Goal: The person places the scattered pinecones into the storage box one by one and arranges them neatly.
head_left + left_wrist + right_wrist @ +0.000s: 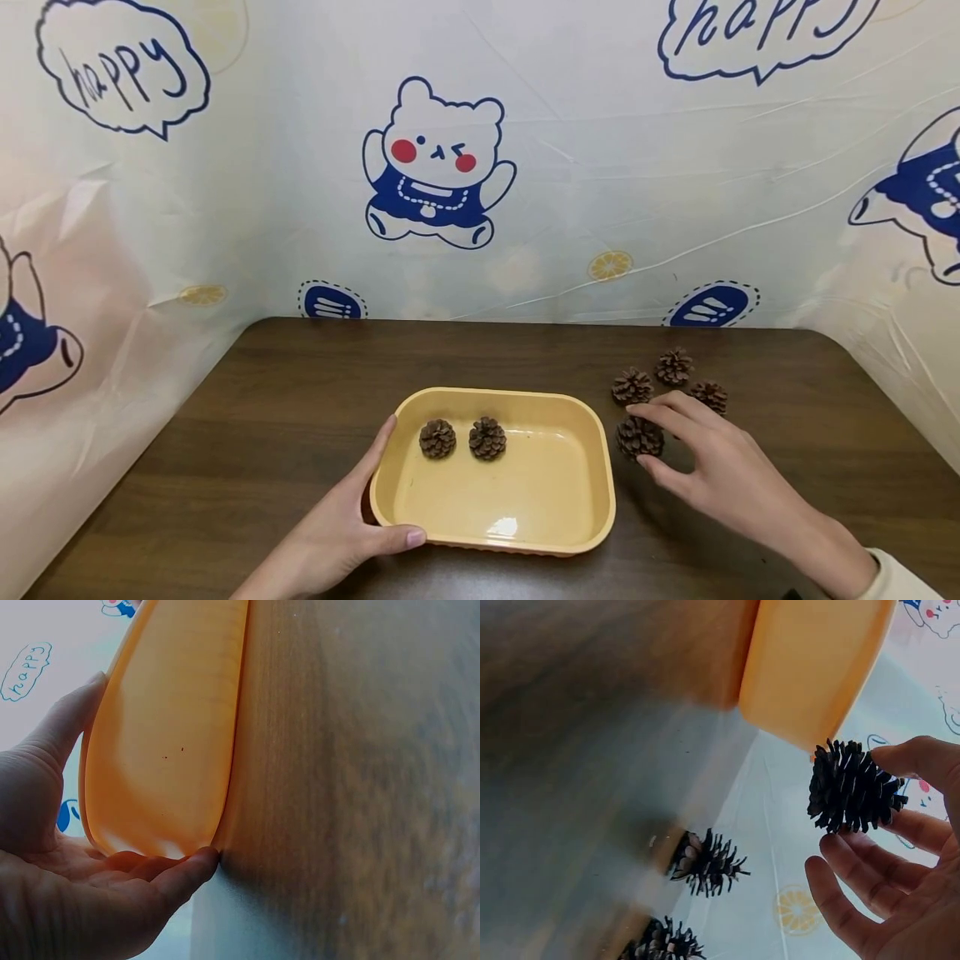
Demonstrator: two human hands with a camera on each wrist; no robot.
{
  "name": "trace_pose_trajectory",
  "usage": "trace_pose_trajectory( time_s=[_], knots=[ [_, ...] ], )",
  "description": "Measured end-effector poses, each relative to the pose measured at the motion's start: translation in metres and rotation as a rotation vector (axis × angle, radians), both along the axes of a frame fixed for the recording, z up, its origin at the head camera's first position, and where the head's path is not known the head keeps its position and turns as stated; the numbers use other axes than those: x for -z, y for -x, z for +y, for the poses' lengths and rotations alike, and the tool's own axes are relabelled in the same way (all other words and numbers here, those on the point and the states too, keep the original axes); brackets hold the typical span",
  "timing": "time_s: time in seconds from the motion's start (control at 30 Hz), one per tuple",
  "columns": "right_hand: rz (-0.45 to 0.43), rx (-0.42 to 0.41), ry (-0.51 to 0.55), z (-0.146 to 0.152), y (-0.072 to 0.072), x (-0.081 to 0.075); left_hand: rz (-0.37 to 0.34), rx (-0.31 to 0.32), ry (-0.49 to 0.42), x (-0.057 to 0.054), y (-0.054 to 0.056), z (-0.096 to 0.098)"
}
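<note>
Plainly, the pinched pinecone (641, 437) lay just right of the tray (487, 500), near the middle of that short end, and this relation seemed to matter most for any coming move. The tray's long axis ran from left to right on the surface (225, 467), so its open floor stretched leftward from the cone, with only the right-hand rim between. The right grip (708, 454) was the nearer one: it held the cone, thumb on the near side and fingers on the far side, a narrow pinch. The left grip (348, 512) held the tray's near left corner, thumb over the near rim and fingers along the end wall.

Only the head view showed the left inner pinecone (438, 439) and the right inner pinecone (488, 438) sitting apart inside the tray, and all three loose pinecones (674, 367) beyond the right grip. The right wrist view caught just two of those, yet it showed what the head view hid: the pinched cone appeared to hang clear of the surface. The left wrist view showed the thumb at the tray's edge, but no cones.
</note>
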State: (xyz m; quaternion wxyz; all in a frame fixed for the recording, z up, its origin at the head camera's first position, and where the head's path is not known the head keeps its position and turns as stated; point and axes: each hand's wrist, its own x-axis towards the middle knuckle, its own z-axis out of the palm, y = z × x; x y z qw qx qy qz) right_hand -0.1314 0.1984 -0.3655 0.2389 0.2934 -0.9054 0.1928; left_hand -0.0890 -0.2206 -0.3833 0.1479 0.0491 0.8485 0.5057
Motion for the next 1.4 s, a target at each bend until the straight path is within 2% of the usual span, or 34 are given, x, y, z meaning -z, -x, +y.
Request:
trace_pose_trajectory(
  time_s=[0.3,0.8,1.4],
  knots=[
    [0.000,-0.018,0.023,-0.012,0.002,-0.010,-0.011,-0.017,0.060,0.000,0.000,0.000],
    [-0.046,-0.105,0.066,-0.032,0.006,-0.017,-0.005,-0.013,0.041,0.000,0.000,0.000],
    [-0.139,-0.155,0.068,-0.058,0.011,-0.016,-0.016,-0.007,-0.015,0.002,0.000,0.000]
  ],
)
